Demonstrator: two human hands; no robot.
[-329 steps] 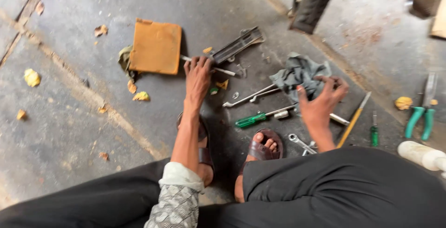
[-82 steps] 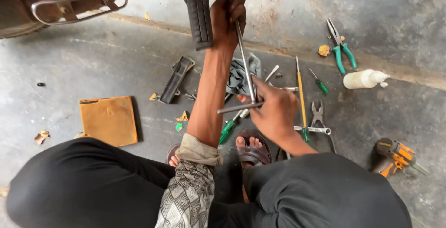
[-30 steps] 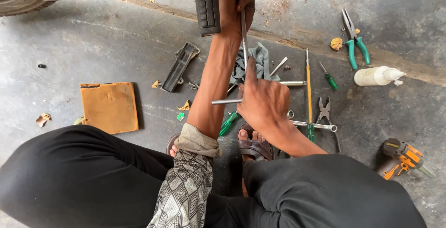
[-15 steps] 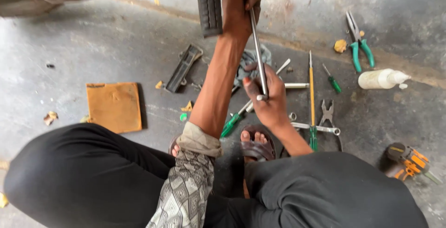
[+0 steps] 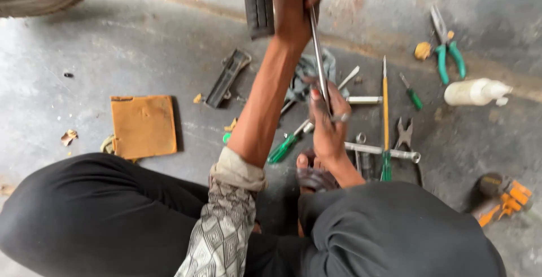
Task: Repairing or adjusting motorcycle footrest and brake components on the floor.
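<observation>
Both hands are closed on one long steel rod point(image 5: 318, 45), a slim tool shaft that runs steeply from the top edge of the view down toward the person's lap. The left hand point(image 5: 294, 0) wraps its upper end beside a black ribbed rubber tyre point(image 5: 258, 3); the right hand point(image 5: 328, 124) grips the lower end, fingers curled round it, just above the sandalled foot point(image 5: 313, 172).

By its look the rod is stiff, bare metal, light enough for one hand yet likely slick where greasy. Two spaced grips, one near each end as held now, seem the sound way to steady or turn it (a single grip at mid-shaft would probably let it wobble).

Spread on the concrete floor point(image 5: 141, 51) around the hands, counted:
- one brown square pad point(image 5: 143, 126), well left of the arms
- one dark metal bracket point(image 5: 227, 77)
- one grey rag point(image 5: 305, 74) under the rod
- one green-handled screwdriver point(image 5: 287, 147), one long yellow-shafted screwdriver point(image 5: 385, 113), one small green one point(image 5: 411, 93)
- one pair of green-handled pliers point(image 5: 447, 51) and one bare steel pair point(image 5: 403, 136)
- one white squeeze bottle point(image 5: 474, 92)
- one orange and black tool point(image 5: 499, 198) at the right edge, too blurred to identify
- at least two steel bars or spanners point(image 5: 381, 152); overlap hides the exact number
</observation>
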